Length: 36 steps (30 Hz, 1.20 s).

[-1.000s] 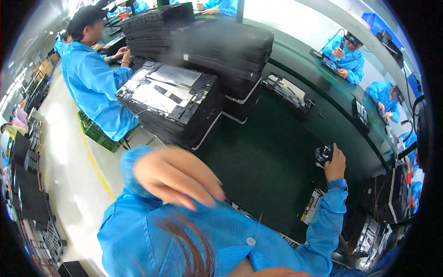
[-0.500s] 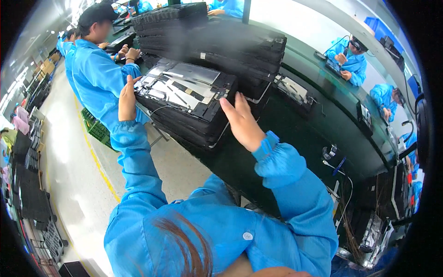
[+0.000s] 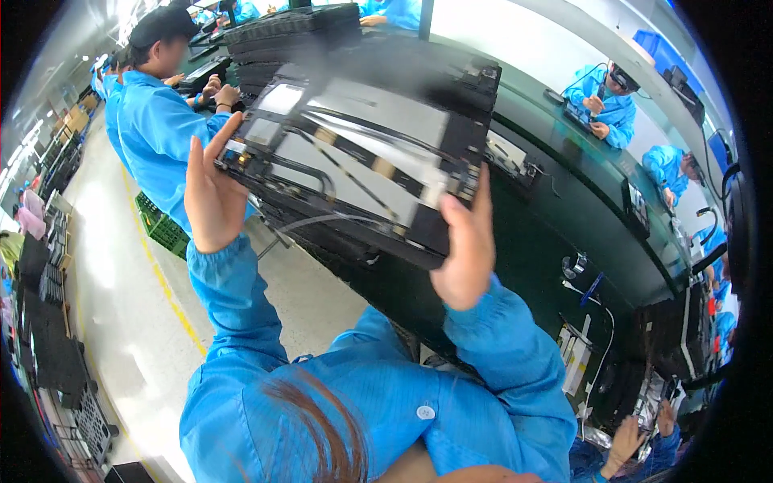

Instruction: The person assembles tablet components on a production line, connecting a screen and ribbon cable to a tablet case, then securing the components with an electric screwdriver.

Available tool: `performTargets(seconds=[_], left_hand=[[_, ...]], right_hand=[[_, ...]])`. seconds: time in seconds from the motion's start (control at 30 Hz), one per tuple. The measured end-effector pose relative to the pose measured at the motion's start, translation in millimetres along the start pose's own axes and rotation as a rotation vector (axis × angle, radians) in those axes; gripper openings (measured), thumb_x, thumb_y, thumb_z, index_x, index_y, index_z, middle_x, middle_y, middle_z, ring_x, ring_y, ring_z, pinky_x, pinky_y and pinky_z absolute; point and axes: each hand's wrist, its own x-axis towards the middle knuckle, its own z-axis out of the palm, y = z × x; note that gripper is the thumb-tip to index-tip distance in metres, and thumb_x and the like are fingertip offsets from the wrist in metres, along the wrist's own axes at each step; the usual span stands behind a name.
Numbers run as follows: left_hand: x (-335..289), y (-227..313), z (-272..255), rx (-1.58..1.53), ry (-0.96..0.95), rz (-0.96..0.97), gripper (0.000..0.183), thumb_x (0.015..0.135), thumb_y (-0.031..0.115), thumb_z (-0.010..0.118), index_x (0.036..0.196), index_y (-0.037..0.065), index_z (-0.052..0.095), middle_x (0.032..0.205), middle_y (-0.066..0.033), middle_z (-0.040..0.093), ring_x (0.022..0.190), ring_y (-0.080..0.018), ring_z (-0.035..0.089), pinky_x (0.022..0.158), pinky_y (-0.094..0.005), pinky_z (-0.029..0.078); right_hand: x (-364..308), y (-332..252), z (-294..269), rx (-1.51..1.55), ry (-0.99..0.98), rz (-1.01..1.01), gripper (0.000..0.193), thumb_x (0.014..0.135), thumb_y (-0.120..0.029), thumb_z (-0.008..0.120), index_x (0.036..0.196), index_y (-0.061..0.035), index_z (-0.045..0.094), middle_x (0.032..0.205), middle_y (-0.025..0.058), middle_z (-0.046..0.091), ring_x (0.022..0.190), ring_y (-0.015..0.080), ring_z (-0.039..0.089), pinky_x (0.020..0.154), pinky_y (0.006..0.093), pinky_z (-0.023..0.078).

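Between my two hands, a black tray (image 3: 431, 251) is raised and tilted, slightly blurred. In it lies an opened tablet-like device (image 3: 354, 153) with silver-grey panels, black ribbon cables and small brown patches. My left hand (image 3: 216, 197) grips its left end, fingers partly hidden beneath. At the right end my right hand (image 3: 471, 245) closes on the corner, thumb on top and fingers along the outer side. Just below the raised tray is a stack of similar black trays (image 3: 322, 233), partly covered by it.
Taller black tray stacks (image 3: 258, 48) stand behind. Another open device (image 3: 511, 157) lies on the dark green bench (image 3: 515, 233), with a cable (image 3: 608, 346) farther right. A co-worker (image 3: 149, 113) stands at left; another person's hands (image 3: 626, 441) show at lower right. A green crate (image 3: 161, 229) sits on the floor.
Both hands have closed on the top tray with the device and lifted it off the stack toward me. Another person's hands have come into view at lower right.
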Motion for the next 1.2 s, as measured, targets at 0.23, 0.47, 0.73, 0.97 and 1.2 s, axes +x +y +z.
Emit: performTargets(seconds=[0.23, 0.47, 0.73, 0.97, 1.2], left_hand=[[-58.7, -15.4, 56.3, -0.307, -0.274, -0.327, 0.059, 0.091, 0.034, 0.038, 0.131, -0.009, 0.028, 0.129, -0.021, 0.039, 0.113, -0.0289, 0.048, 0.094, -0.0399, 0.04], [-94.5, -85.2, 100.7, -0.419, -0.453, -0.923, 0.051, 0.084, 0.007, 0.053, 0.127, -0.007, 0.031, 0.117, -0.0178, 0.052, 0.104, -0.0228, 0.055, 0.091, -0.0343, 0.045], [-123.0, -179.4, 90.6, -0.237, -0.361, -1.122, 0.056, 0.076, 0.01, 0.066, 0.119, -0.009, 0.037, 0.104, -0.0181, 0.056, 0.091, -0.0223, 0.059, 0.087, -0.0334, 0.047], [-128.0, -206.1, 78.5, 0.089, -0.337, -1.154, 0.049, 0.083, 0.014, 0.059, 0.122, -0.005, 0.037, 0.109, -0.0203, 0.055, 0.095, -0.0269, 0.058, 0.082, -0.0353, 0.048], [-139.6, -171.9, 106.0, 0.927, -0.653, -0.029, 0.056, 0.078, 0.01, 0.061, 0.128, 0.0, 0.037, 0.123, -0.0223, 0.045, 0.119, -0.0377, 0.039, 0.097, -0.0396, 0.036]], right_hand=[[-55.4, -53.2, -99.3, 0.084, 0.184, 0.036, 0.061, 0.08, -0.022, 0.047, 0.133, 0.0007, 0.029, 0.123, 0.0178, 0.046, 0.109, 0.0274, 0.051, 0.094, 0.037, 0.04], [-124.9, -58.3, -198.5, -0.01, 0.395, 0.132, 0.061, 0.08, -0.024, 0.049, 0.132, 0.0004, 0.03, 0.121, 0.0159, 0.049, 0.105, 0.0252, 0.053, 0.09, 0.0345, 0.043], [-171.7, -30.0, -245.0, -0.025, 0.619, 0.264, 0.04, 0.089, -0.016, 0.046, 0.126, 0.0001, 0.04, 0.102, 0.0087, 0.057, 0.085, 0.0174, 0.06, 0.072, 0.0267, 0.05], [-161.9, -41.3, -241.7, 0.013, 0.626, 0.314, 0.034, 0.086, -0.012, 0.05, 0.118, 0.0006, 0.047, 0.096, 0.0079, 0.06, 0.081, 0.0175, 0.061, 0.069, 0.0281, 0.052], [-162.9, -48.6, -250.2, 0.075, 0.699, 0.322, 0.032, 0.083, -0.017, 0.055, 0.11, -0.0007, 0.052, 0.091, 0.0065, 0.06, 0.079, 0.0165, 0.06, 0.068, 0.0275, 0.049]])
